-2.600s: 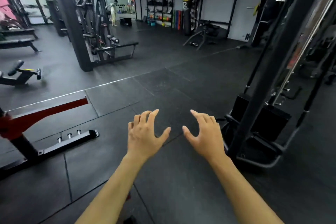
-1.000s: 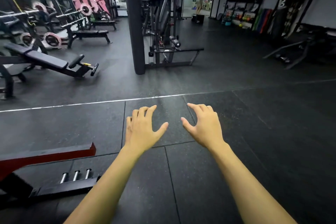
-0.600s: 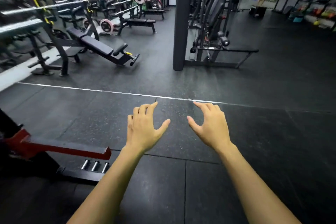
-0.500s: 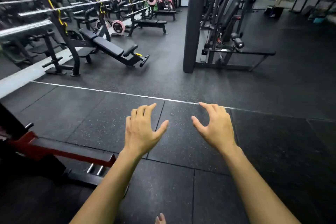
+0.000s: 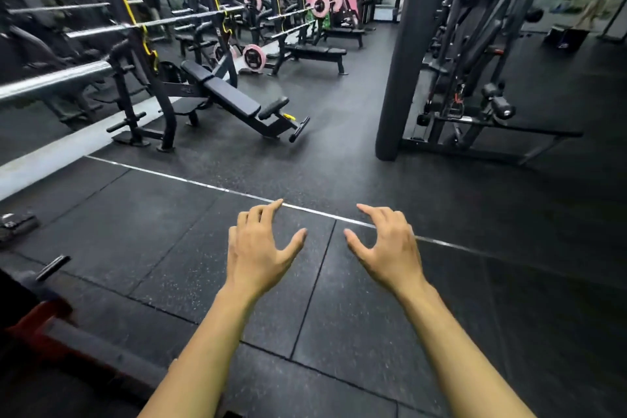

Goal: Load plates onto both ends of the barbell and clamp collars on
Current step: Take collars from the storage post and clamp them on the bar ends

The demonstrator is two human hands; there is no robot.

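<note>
Currently your left hand (image 5: 259,253) and right hand (image 5: 386,249) are spread, holding nothing (plates unloaded); avoid tripping on the red frame (image 5: 37,319).

From my feed I see 2 bare forearms reaching into the bottom of the frame, no sleeves showing anywhere along them. The bare left hand (image 5: 259,256) and the bare right hand (image 5: 390,249) wear no gloves, rings, watch or wrist straps. Nails look short and plain. No markings visible.
</note>
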